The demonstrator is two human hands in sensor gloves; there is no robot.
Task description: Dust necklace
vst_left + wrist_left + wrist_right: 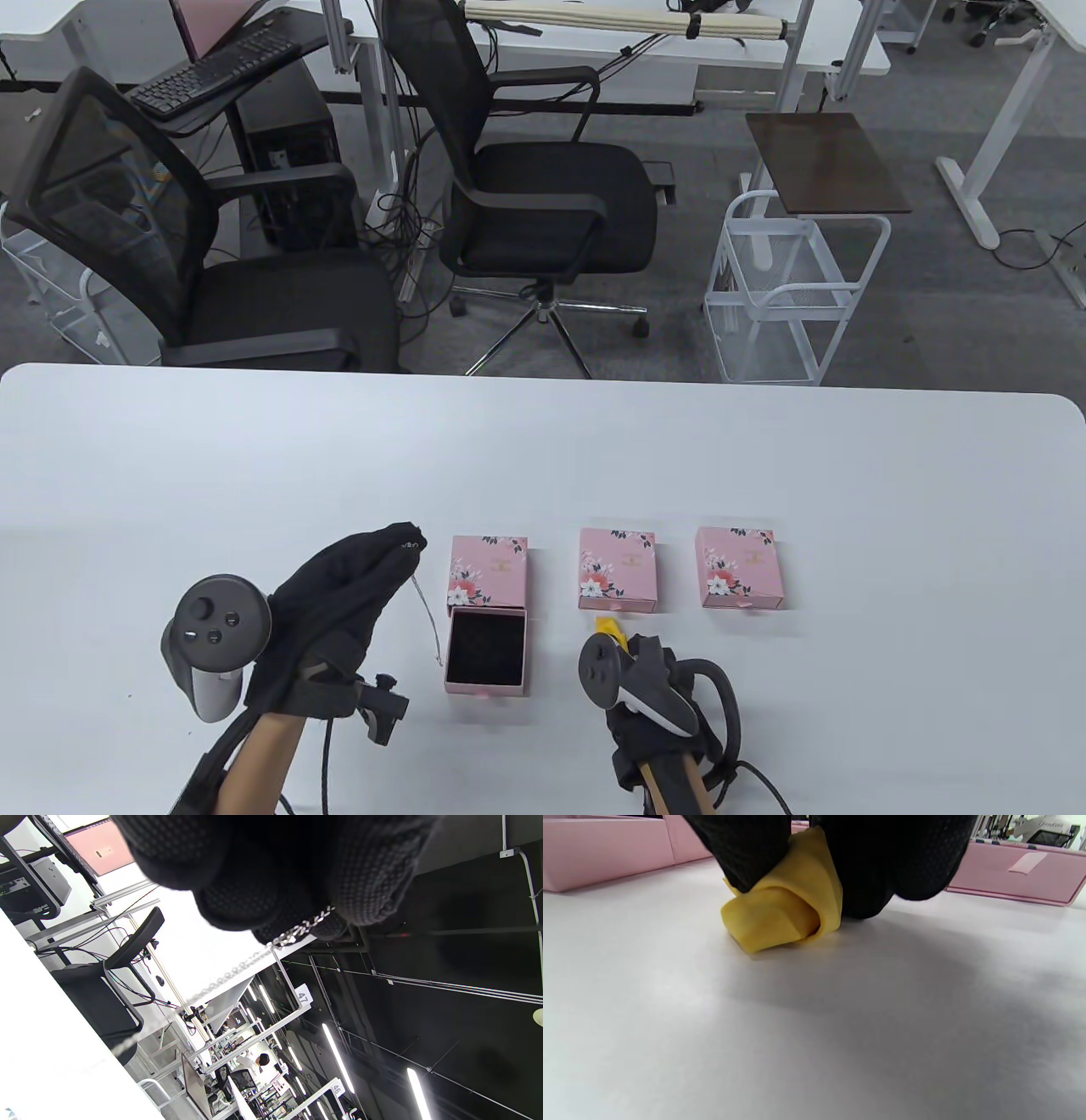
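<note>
A: Table view first. Where's the necklace?

B: Out of the open box, hanging just left of it. The left hand is raised, fingertips pinched together on the chain's top end; the low end dangles near the box's left wall.

A: And the right hand?

B: Right of the box, low on the table, with a bit of yellow cloth poking out ahead of it. Two shut boxes lie further right of the box, untouched.

A: Left wrist view?

B: Gloved fingertips clamp the chain, which trails down and away.

A: Right wrist view?

B: Fingers closed on the folded cloth, which touches the table.

A: So, progress?

B: I'd say early: the necklace is lifted and the cloth is in hand, but they're well apart. The wiping itself is still to do, then likely returning the necklace.
</note>
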